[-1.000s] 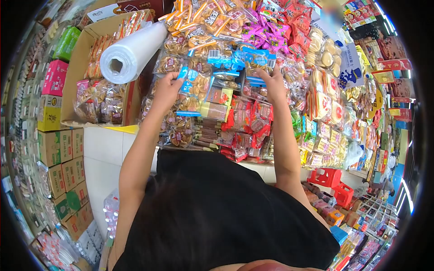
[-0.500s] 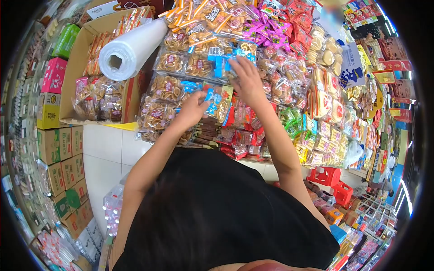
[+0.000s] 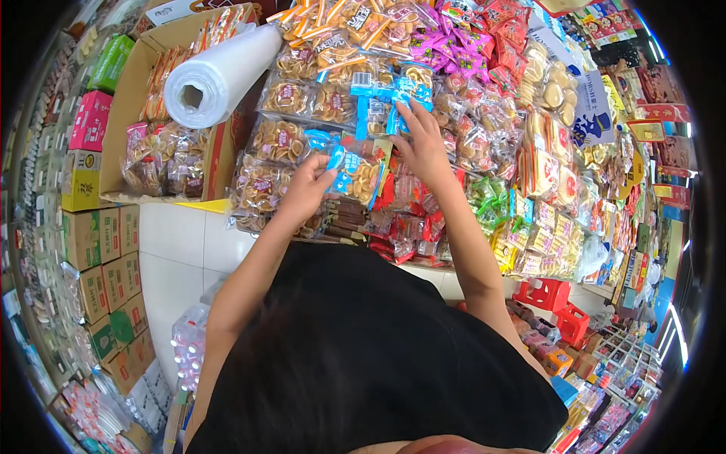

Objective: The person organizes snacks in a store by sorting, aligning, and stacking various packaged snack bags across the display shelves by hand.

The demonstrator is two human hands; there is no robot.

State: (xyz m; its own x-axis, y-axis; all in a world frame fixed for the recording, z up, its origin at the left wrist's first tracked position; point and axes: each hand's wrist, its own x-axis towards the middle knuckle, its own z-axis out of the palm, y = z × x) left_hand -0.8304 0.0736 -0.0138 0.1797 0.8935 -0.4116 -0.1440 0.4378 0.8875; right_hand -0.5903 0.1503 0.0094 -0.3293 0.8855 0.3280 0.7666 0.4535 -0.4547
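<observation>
My left hand [image 3: 308,188] is closed on the edge of a blue-and-clear snack packet [image 3: 358,174], with round golden-brown crackers showing through its window. Above and to the right, my right hand [image 3: 426,149] has its thumb apart from its fingers. Its fingertips lie at more blue-trimmed packets [image 3: 414,82], apparently touching them. Beneath the left hand are clear bags of ring-shaped snacks [image 3: 272,140] with dark red labels. Red-wrapped snacks [image 3: 408,193] are piled between my forearms.
A roll of clear plastic bags [image 3: 227,72] rests across an open cardboard box [image 3: 121,144] of snacks at left. Purple packets [image 3: 454,49] and sliced-bread packs [image 3: 544,163] lie farther right. Stacked cartons [image 3: 98,295] stand on the tiled floor, with red stools [image 3: 544,293] at right.
The packet in my left hand has turned, and its cracker window now faces up. My right hand has shifted slightly down and right, beside the blue packets.
</observation>
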